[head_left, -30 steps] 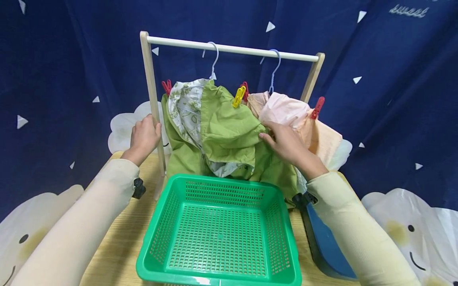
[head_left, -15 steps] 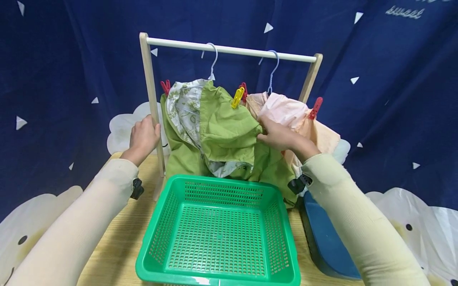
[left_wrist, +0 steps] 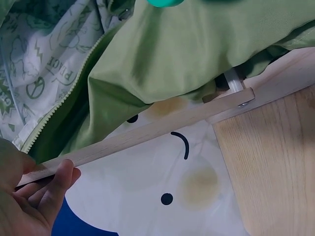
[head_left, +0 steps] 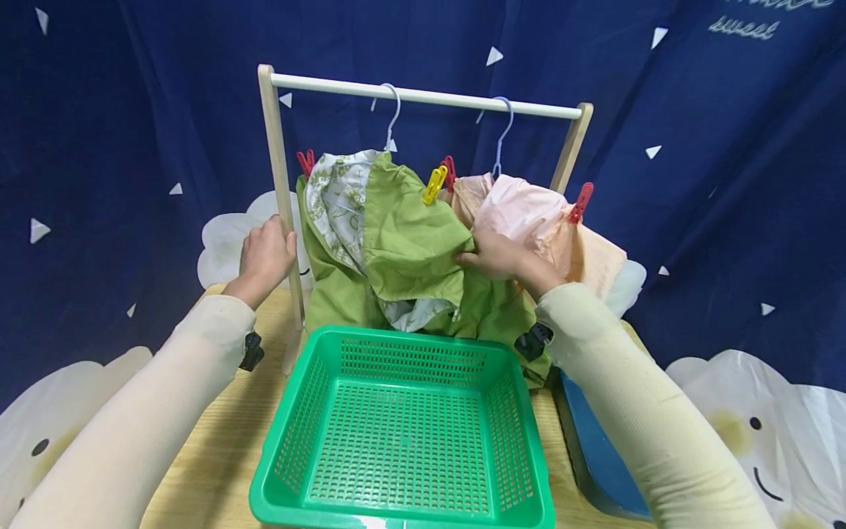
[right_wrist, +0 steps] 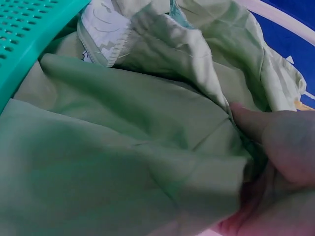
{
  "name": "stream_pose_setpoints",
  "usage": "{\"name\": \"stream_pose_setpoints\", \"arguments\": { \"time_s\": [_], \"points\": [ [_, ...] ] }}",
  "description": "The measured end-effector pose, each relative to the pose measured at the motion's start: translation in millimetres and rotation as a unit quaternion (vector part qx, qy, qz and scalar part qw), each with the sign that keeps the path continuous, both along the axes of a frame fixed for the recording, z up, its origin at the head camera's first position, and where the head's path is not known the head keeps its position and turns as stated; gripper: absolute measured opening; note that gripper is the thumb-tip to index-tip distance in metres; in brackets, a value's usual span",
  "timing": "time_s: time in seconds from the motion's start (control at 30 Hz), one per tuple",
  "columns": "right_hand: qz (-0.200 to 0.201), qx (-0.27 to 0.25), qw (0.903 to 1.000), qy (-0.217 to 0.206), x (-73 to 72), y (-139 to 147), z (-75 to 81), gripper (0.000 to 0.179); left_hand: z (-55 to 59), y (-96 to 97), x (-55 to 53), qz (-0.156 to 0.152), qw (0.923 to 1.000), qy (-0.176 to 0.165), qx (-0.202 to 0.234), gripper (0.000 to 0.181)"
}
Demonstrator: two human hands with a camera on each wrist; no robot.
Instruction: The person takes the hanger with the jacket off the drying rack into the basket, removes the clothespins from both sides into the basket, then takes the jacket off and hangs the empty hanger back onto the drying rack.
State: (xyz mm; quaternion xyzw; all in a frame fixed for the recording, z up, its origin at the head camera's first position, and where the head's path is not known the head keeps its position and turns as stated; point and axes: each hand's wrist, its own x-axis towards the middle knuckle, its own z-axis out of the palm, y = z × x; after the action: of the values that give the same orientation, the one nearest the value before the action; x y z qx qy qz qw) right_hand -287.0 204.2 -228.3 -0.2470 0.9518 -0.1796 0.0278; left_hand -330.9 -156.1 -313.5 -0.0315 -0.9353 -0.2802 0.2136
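- At centre-left of the head view, the left hand (head_left: 266,253) gripped the pale wooden upright post (head_left: 274,139) of a clothes rack, fingers wrapped round it.
- In mid-frame hung the green cloth jacket (head_left: 413,235) with a white patterned lining (head_left: 338,192); in the left wrist view the lining's print read "PEAC", its last letter unclear, near a peace sign.
- At lower centre stood a green perforated plastic basket (head_left: 403,339), its near edge cut off.
- Right of centre, the right hand (head_left: 496,253) pinched the jacket's edge, thumb on the cloth; its other fingertips were hidden in the folds.
- Beyond it hung a pale peach cloth garment (head_left: 522,209), partly covered.
- At lower right, a sleeve hid part of a blue bin (head_left: 601,455).
- At upper right, the navy curtain (head_left: 714,117) read "sweet"; lettering above was cut off.
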Motion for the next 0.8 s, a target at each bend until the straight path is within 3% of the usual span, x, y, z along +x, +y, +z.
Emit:
{"name": "stream_pose_setpoints", "arguments": {
  "time_s": [0.2, 0.47, 0.8],
  "points": [
    [-0.004, -0.011, 0.9996, 0.027, -4.9, 4.0, -4.4, 0.019, 0.6, 0.1, 0.7, 0.0, 1.0, -0.006, 0.002, 0.027],
    [-0.047, -0.052, 0.997, 0.033, -10.9, 10.3, -12.1, 0.02, -0.1, 0.1, 0.7, -0.003, 1.0, -0.007, -0.004, 0.025],
    [-0.046, -0.1, 0.9904, 0.084, -15.0, 14.3, -15.8, 0.025, 0.0, -1.2, 1.0, -0.004, 0.9999, -0.006, -0.009, 0.026]
  ]
}}
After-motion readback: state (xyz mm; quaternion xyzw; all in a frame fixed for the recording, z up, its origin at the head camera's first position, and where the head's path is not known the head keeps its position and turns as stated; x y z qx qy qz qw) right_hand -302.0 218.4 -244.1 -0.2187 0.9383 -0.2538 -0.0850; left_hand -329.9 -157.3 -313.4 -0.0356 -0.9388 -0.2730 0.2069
